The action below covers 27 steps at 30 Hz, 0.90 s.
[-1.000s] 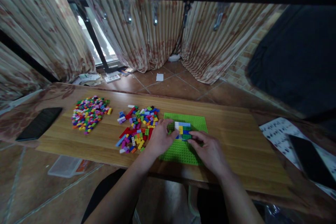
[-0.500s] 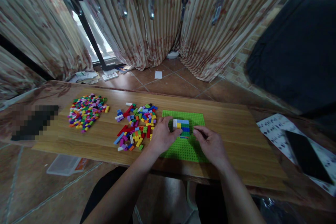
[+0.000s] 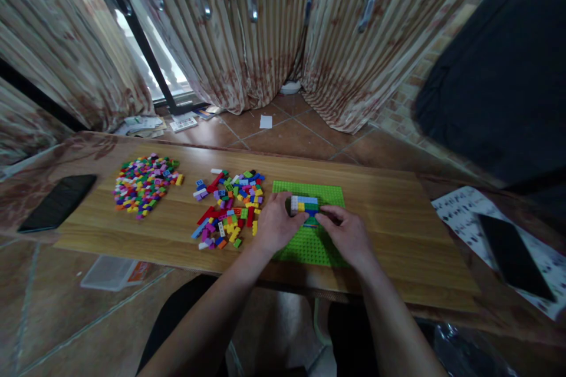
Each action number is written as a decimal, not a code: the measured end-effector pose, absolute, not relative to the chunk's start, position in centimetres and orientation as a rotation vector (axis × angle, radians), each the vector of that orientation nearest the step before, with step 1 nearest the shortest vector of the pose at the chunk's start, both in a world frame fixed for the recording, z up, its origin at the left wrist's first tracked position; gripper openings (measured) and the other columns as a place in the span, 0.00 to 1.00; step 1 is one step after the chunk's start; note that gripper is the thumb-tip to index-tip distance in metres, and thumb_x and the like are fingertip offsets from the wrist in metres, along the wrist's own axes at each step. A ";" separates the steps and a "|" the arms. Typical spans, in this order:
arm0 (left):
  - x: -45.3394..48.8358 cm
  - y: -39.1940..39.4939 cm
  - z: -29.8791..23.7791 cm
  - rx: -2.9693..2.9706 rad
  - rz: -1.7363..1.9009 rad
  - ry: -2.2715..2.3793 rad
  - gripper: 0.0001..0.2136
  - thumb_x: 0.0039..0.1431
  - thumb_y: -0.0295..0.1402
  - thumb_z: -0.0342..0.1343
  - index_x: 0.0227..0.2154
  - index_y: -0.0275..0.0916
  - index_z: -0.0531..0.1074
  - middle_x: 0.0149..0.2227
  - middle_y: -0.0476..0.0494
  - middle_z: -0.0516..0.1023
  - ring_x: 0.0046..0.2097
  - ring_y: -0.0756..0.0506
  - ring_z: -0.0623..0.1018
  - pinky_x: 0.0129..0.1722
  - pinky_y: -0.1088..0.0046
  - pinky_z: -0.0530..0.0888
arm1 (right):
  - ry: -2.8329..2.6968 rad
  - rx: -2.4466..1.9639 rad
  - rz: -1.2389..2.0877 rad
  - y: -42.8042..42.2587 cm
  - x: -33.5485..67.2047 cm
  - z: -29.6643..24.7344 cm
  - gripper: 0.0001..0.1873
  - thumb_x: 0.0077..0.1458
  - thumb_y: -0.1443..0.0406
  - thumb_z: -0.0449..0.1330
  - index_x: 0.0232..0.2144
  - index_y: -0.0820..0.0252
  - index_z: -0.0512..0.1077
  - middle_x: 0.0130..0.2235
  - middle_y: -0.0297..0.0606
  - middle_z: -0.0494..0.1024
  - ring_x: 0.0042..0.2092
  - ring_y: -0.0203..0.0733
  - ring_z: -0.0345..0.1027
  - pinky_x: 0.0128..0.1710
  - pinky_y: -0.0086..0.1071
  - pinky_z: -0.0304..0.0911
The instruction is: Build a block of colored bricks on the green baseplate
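Note:
A green studded baseplate (image 3: 309, 252) lies on the wooden tabletop in front of me. On it sits a low block of toy bricks (image 3: 305, 203) in white, light blue, yellow, dark blue and green. My left hand (image 3: 277, 225) curls round the block's left side, thumb at its near edge and fingers along the left. From the right, my right hand (image 3: 347, 234) brings thumb and fingertips against the block's right side. Between its fingertips I cannot make out a separate brick. Both hands partly hide the block's edges.
Loose mixed bricks (image 3: 227, 218) lie left of the baseplate, with a denser heap of small bricks (image 3: 144, 184) farther left. A dark flat phone-like thing (image 3: 57, 203) rests at the far left. At the right, a black tablet-like device (image 3: 515, 256) lies on a printed sheet (image 3: 462, 209).
My right hand has moved left and now touches the block's right side. My left hand has stayed at the left side. The whole view has shifted slightly.

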<state>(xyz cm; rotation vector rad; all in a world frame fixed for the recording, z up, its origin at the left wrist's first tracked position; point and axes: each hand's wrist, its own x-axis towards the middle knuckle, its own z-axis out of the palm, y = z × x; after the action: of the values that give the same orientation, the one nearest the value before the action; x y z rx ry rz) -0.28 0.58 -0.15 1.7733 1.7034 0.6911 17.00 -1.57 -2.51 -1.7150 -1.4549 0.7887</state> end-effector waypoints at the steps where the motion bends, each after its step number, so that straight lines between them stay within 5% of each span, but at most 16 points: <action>1: -0.2 0.6 -0.2 1.767 0.697 1.706 0.25 0.51 0.40 0.62 0.51 0.35 0.70 0.48 0.36 0.75 0.46 0.39 0.77 0.47 0.62 0.73 | -1.446 -1.708 0.790 -1.6 17.0 -2.5 0.20 0.49 0.53 0.61 0.39 0.61 0.78 0.35 0.44 0.82 0.36 0.47 0.75 0.38 0.40 0.67; 27: -0.9 0.0 -0.4 1.806 0.739 1.631 0.21 0.57 0.40 0.56 0.51 0.35 0.69 0.46 0.37 0.75 0.42 0.43 0.77 0.46 0.64 0.74 | -1.347 -1.737 0.764 -1.5 17.6 -2.4 0.24 0.52 0.48 0.58 0.35 0.61 0.78 0.32 0.43 0.82 0.31 0.47 0.75 0.34 0.39 0.67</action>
<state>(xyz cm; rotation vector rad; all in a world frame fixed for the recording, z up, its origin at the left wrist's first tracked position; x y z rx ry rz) -0.93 -0.01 -0.45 1.8056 1.6311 0.7390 17.56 -1.53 -2.41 -1.7366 -1.3473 0.7639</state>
